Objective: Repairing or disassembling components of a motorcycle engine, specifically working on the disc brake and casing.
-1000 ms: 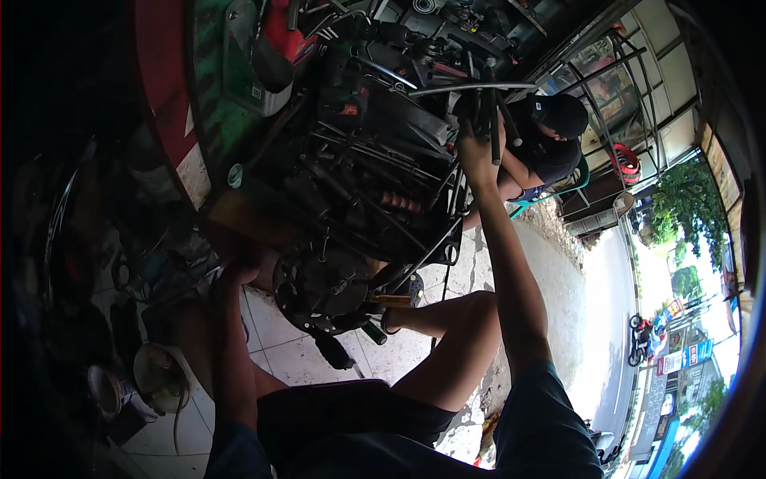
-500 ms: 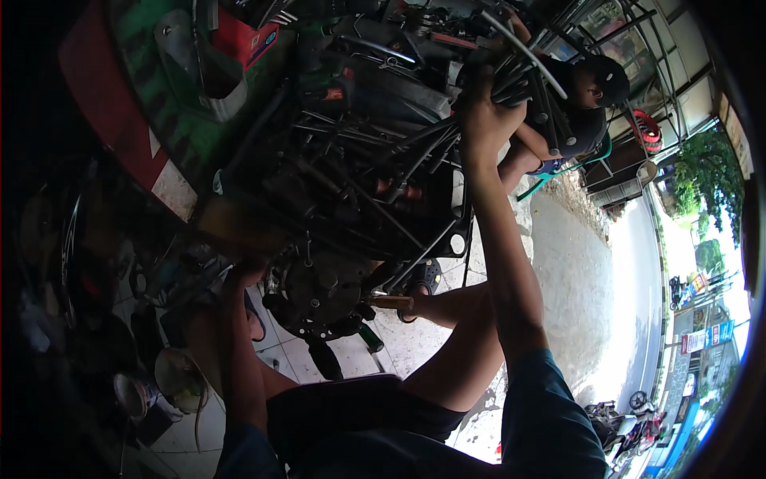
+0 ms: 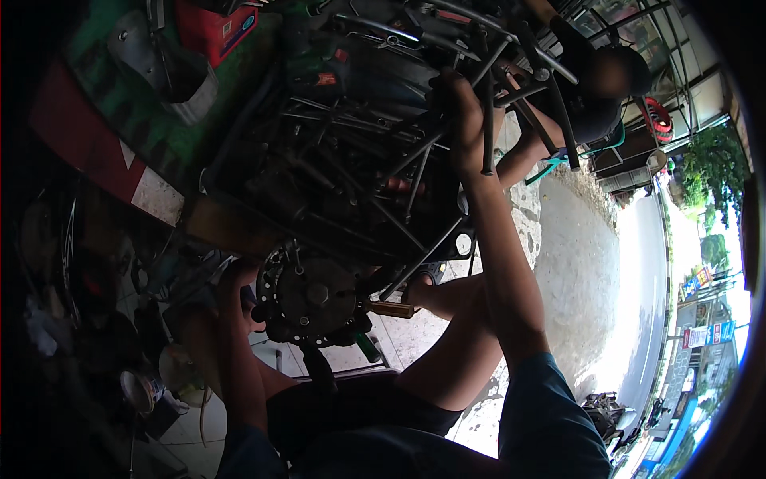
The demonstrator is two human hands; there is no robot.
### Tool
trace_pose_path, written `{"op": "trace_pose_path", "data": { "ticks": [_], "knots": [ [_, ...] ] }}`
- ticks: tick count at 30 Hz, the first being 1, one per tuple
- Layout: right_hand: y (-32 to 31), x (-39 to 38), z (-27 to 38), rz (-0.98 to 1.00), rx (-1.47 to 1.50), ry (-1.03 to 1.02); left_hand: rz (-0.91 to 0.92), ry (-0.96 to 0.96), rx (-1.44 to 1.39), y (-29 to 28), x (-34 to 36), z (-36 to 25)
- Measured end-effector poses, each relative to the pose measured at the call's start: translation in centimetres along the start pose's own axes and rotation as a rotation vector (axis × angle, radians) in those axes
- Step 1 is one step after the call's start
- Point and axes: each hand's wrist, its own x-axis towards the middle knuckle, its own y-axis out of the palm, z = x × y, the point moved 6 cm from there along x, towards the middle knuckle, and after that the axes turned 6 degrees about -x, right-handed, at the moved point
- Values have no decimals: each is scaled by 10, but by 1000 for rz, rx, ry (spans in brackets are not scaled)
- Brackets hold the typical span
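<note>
My right hand (image 3: 469,128) is closed around several dark T-handle wrenches (image 3: 523,68) above the right side of a black tool tray (image 3: 263,144). Their long shafts fan out to the right of the wrist, some hanging down past it. Other T-handle wrenches and rods (image 3: 375,172) lie jumbled in the tray. Low on the left, my left hand (image 3: 239,277) is beside a round dark metal disc (image 3: 307,297) with holes around its rim. Its fingers are lost in shadow. A screwdriver with a yellowish handle (image 3: 388,309) and a green-handled tool (image 3: 367,345) stick out from the disc.
A red box (image 3: 214,32) and a bent grey metal piece (image 3: 171,76) rest on a green surface at the upper left. Beyond my right hand sits another person (image 3: 598,88) in a dark cap. My bare knee (image 3: 459,319) is below the tray.
The bunch of T-handle wrenches has spread apart, with shafts now hanging by my right wrist. My right hand has shifted slightly left and down. The view has turned a little.
</note>
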Motion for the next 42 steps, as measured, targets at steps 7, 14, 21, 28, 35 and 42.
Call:
{"op": "trace_pose_path", "data": {
  "ticks": [7,14,21,28,35,42],
  "knots": [
    [10,-4,-4,37,98,118,-31,234,642,-1,-71,10],
    [-8,13,-28,-58,153,174,-72,514,1308,51,-158,11],
    [-40,19,-17,-69,253,148,-51,866,1127,145,-292,-49],
    [-62,31,-47,-119,537,123,-47,1624,1221,338,-491,22],
    [-68,25,-60,-161,623,166,687,1170,1910,534,-434,237],
    [-60,-6,-22,-210,616,317,632,1410,1907,582,-298,298]
  ]
}}
